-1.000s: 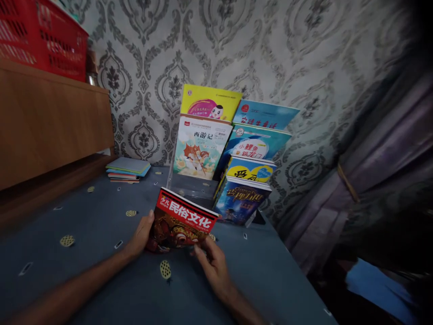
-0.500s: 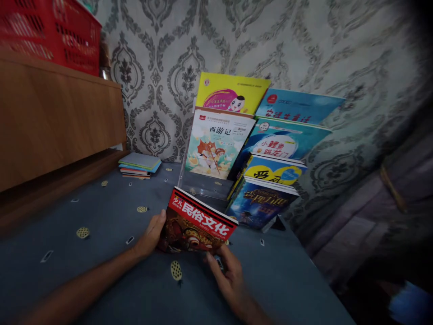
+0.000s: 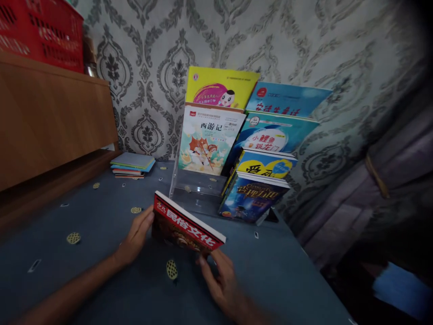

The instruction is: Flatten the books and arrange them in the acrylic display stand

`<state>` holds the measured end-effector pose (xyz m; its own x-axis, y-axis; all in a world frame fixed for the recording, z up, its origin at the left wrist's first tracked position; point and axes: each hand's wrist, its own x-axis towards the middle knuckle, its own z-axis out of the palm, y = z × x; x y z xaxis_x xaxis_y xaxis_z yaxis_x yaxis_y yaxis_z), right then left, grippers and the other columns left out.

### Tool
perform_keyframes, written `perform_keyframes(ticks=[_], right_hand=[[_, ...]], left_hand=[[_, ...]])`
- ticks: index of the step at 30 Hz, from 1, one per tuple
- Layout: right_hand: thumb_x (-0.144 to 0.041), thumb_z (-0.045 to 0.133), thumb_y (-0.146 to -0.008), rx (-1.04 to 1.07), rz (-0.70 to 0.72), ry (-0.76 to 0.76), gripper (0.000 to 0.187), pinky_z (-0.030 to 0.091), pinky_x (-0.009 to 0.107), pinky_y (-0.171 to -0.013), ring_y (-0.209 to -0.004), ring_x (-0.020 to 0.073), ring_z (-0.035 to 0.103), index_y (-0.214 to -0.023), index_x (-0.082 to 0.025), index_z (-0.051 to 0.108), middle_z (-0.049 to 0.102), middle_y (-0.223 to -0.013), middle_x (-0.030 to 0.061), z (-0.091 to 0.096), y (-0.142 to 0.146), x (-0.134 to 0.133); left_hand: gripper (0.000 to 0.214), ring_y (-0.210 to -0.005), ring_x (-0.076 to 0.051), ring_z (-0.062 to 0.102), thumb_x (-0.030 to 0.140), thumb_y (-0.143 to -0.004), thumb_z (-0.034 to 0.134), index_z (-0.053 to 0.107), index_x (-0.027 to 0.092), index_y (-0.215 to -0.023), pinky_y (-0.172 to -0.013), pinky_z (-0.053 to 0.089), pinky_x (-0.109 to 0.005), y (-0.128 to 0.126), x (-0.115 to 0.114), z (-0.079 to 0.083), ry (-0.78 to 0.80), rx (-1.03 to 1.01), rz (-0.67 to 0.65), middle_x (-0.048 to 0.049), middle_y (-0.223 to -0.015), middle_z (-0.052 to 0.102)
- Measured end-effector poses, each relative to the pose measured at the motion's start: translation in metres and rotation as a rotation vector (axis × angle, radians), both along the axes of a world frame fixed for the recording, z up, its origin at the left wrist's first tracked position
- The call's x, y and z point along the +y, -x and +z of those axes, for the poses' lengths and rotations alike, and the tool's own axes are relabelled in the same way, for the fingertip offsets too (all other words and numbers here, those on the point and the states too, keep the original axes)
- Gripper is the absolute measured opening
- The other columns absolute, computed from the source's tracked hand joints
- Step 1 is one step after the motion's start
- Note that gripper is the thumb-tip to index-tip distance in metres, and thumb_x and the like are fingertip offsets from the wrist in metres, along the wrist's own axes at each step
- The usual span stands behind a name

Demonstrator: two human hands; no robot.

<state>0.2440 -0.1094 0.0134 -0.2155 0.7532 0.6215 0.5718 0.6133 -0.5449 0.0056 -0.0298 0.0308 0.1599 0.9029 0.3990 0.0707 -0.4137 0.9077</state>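
Observation:
I hold a red-covered book (image 3: 184,225) with white Chinese title over the blue patterned tabletop (image 3: 84,253). My left hand (image 3: 135,237) grips its left edge, my right hand (image 3: 218,277) pinches its lower right corner. The book tilts with its top edge toward a clear tiered display stand (image 3: 196,189). The stand carries several children's books: a yellow one (image 3: 219,85) at the top left, a pale illustrated one (image 3: 209,140) under it, and blue ones (image 3: 277,131) on the right. The stand's lower left tiers hold nothing.
A small stack of thin books (image 3: 131,164) lies at the back left of the table. A wooden cabinet (image 3: 50,117) with a red crate (image 3: 40,31) on top stands at the left. Patterned wallpaper is behind, a dark curtain (image 3: 389,171) at the right beyond the table edge.
The red book has tipped flatter and shifted slightly left in my hands. The camera view swung a little.

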Motion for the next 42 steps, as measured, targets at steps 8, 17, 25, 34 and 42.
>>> perform_keyframes(ticks=[8, 17, 25, 34, 42], right_hand=[[-0.013, 0.046, -0.096, -0.017, 0.022, -0.083, 0.016, 0.057, 0.025, -0.071, -0.073, 0.0174, 0.069, -0.099, -0.024, 0.058, 0.069, -0.082, 0.0036, 0.0, 0.001, 0.002], [-0.012, 0.046, -0.097, -0.055, -0.023, -0.206, 0.017, 0.055, 0.026, -0.071, -0.075, 0.0175, 0.069, -0.1, -0.024, 0.058, 0.07, -0.085, 0.0033, 0.01, -0.002, 0.018], [-0.015, 0.047, -0.097, 0.022, -0.161, -0.299, 0.013, 0.051, 0.028, -0.067, -0.073, 0.0175, 0.063, -0.098, -0.022, 0.057, 0.065, -0.082, 0.0024, 0.053, -0.007, 0.063], [-0.028, 0.042, -0.099, 0.029, -0.418, -0.459, 0.024, 0.05, 0.041, -0.08, -0.09, 0.0236, 0.057, -0.115, -0.024, 0.06, 0.057, -0.097, 0.0079, 0.137, -0.008, 0.105], [-0.025, 0.041, -0.096, 0.034, -0.438, -0.351, 0.035, 0.05, 0.045, -0.082, -0.094, 0.0262, 0.056, -0.129, -0.023, 0.052, 0.053, -0.104, 0.0101, 0.126, -0.014, 0.133]], left_hand=[[0.039, -0.067, -0.018, 0.052, 0.045, -0.101, 0.04, 0.06, 0.023, -0.076, -0.08, 0.05, -0.031, 0.017, -0.021, 0.017, -0.183, 0.263, 0.09, 0.0, -0.065, 0.053], [0.039, -0.061, -0.016, 0.049, 0.039, -0.104, 0.035, 0.047, 0.022, -0.072, -0.063, 0.041, -0.029, 0.017, -0.003, 0.031, -0.332, 0.364, 0.059, 0.0002, -0.066, 0.053], [0.037, -0.06, -0.014, 0.049, 0.044, -0.106, 0.034, 0.051, 0.021, -0.082, -0.057, 0.039, -0.028, -0.007, 0.036, 0.065, -0.546, 0.268, 0.104, 0.0016, -0.067, 0.05], [0.043, -0.069, -0.014, 0.052, 0.059, -0.102, 0.037, 0.057, 0.021, -0.097, -0.069, 0.047, -0.03, -0.046, 0.078, 0.117, -0.668, -0.021, 0.255, 0.0, -0.079, 0.048], [0.05, -0.075, -0.017, 0.061, 0.064, -0.101, 0.032, 0.057, 0.021, -0.096, -0.074, 0.051, -0.031, -0.059, 0.106, 0.101, -0.645, 0.027, 0.279, -0.0002, -0.074, 0.051]])
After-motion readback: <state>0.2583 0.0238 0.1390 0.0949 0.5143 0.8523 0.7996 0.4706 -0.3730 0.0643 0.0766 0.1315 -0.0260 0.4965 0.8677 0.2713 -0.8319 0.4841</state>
